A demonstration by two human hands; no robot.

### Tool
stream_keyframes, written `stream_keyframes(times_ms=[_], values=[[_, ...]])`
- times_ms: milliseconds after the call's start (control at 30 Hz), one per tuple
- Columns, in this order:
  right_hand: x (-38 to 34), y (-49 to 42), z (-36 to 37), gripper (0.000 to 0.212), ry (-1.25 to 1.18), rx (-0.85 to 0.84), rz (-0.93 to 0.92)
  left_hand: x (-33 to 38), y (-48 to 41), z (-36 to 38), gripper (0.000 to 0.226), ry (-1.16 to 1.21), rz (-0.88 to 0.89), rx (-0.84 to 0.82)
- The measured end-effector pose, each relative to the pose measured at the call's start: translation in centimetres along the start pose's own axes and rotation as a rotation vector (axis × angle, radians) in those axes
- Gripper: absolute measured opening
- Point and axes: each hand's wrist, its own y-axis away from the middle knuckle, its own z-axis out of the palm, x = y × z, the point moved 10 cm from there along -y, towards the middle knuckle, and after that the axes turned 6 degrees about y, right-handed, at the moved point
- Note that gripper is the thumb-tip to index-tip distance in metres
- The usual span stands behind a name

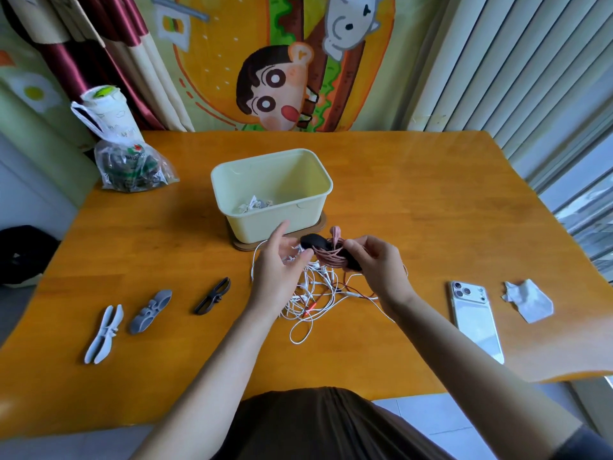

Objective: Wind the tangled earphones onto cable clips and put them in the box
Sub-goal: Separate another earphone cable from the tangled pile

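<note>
Brightness: bright daylight, warm and even across the table point(431, 194).
Source: it's pouring in from the window point(583, 207), far right of the right hand point(381, 263); the blinds point(497, 61) above glow pale.
Glare: soft sheen on the wood beyond the right hand; the phone point(477, 323) just right of it shines white.
Shadows: faint, soft-edged, a thin one under the box point(252, 224) beyond both hands.
Blur: left hand point(282, 270) smeared at the fingertips; the black clip point(311, 242) pinched by the right hand looks soft.
Distortion: wide-angle bend, table edges curving down far left of the left hand and far right of the right; blinds leaning inward.
</note>
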Motion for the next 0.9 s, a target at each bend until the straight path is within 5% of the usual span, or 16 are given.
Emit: stream_keyframes(times_ms=[167, 367, 567, 767, 900], values=[[0.8, 0.2, 1.0, 0.017, -0.108, 0.058, 0.032, -2.7, 1.9, 4.2, 0.025, 0.285, -0.337, -0.181], [1.1, 1.0, 2.1, 0.014, 0.040, 0.045, 0.026, -2.5, 1.5, 3.5, 0.022, 0.394, -0.360, -0.045], [-2.4, 1.7, 2.3, 0.019, 0.820, -0.005, -0.216, -3.0, 1.0, 2.4, 0.023, 0.230, -0.271, -0.033], [-5.1, 2.1, 3.7, 0.008, 0.975, -0.050, -0.582, -2.6, 0.8, 2.3, 0.018, 0.017, -0.191, -0.090], [-4.6, 1.2, 3.1, 0.015, 0.970, -0.057, -0.518, -2.4, 1.4, 3.0, 0.021, 0.130, -0.231, -0.148]])
